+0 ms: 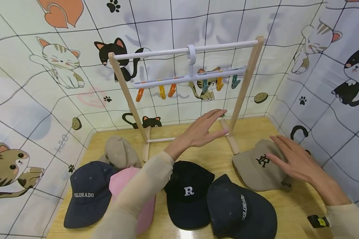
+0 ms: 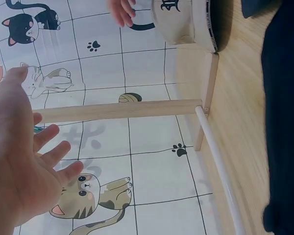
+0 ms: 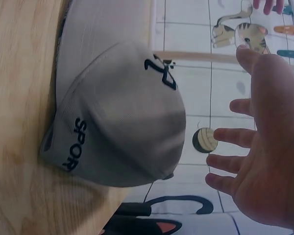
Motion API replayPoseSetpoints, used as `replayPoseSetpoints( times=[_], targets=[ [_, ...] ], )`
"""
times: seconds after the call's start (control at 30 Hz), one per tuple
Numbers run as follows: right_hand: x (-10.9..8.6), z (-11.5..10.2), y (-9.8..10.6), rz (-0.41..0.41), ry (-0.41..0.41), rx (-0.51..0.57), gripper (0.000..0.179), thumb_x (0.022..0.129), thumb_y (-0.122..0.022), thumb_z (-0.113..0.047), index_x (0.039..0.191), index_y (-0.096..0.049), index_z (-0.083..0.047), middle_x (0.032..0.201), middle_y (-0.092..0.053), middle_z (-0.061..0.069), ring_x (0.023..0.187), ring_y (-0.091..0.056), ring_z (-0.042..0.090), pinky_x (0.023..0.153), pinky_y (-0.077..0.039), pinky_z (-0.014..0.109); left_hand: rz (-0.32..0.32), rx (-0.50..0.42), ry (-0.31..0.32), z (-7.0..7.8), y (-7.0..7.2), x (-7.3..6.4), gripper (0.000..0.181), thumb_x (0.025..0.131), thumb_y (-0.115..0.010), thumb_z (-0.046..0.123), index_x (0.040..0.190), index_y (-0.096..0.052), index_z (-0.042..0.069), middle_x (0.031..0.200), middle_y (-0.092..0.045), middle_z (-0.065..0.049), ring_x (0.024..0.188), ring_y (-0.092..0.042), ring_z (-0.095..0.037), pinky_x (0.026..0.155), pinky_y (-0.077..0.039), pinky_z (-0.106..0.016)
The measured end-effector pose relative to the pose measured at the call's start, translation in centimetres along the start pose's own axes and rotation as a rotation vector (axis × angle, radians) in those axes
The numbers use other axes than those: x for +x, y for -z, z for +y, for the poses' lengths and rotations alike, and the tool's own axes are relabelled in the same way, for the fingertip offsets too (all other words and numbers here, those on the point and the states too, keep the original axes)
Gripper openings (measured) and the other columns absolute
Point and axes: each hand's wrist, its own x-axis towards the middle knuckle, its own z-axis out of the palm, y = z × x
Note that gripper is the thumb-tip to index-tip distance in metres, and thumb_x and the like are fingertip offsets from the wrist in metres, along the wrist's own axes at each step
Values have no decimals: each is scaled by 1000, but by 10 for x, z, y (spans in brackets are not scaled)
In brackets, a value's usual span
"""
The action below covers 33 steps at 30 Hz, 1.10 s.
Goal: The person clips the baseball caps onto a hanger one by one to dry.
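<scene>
My left hand (image 1: 201, 130), fingers straight and holding nothing, reaches over the table in front of the wooden rack (image 1: 242, 89). Over at the right, my right hand (image 1: 296, 159) hovers beside a beige cap (image 1: 258, 162) with dark lettering, its fingers extended. In the right wrist view that hand (image 3: 269, 142) is apart from the beige cap (image 3: 122, 117), whose side reads SPOR. From the rack's white bar hangs a lavender hanger (image 1: 190, 78) with several coloured clips, among them an orange clip (image 1: 140, 95) and a teal clip (image 1: 235, 81).
Nearer me lie a black cap (image 1: 189, 196) with an R, a navy cap (image 1: 242, 212), another navy cap (image 1: 91, 192), a pink cap (image 1: 124, 181) partly behind my left sleeve, and a second beige cap (image 1: 122, 152). A small black item (image 1: 318, 221) sits near my right sleeve.
</scene>
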Motion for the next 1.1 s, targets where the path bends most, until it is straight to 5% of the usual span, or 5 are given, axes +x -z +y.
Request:
replayPoseSetpoints(
  times=[0.27, 0.77, 1.1],
  targets=[
    [-8, 21, -1, -3, -45, 41, 85, 112, -68, -41, 179, -28, -7, 174, -35, 40, 154, -36, 70, 115, -31, 88, 108, -154, 34, 3, -2, 21, 73, 115, -58, 53, 179, -34, 26, 184, -37, -1, 174, -33, -19, 140, -35, -52],
    [-3, 42, -5, -95, -171, 146, 87, 119, -53, -44, 178, -13, 6, 173, -23, 51, 155, -25, 77, 116, -26, 91, 113, -234, 72, 17, 1, 50, 79, 115, -56, 54, 182, -23, 25, 188, -29, 0, 176, -26, -16, 144, -26, -47],
    [0, 50, -10, -117, -231, 158, 84, 121, -46, -48, 177, -15, 6, 173, -22, 52, 154, -24, 79, 115, -26, 93, 279, -312, 115, 28, -2, 74, 81, 115, -55, 47, 182, -20, 18, 190, -23, -5, 178, -21, -21, 145, -22, -47]
  ],
)
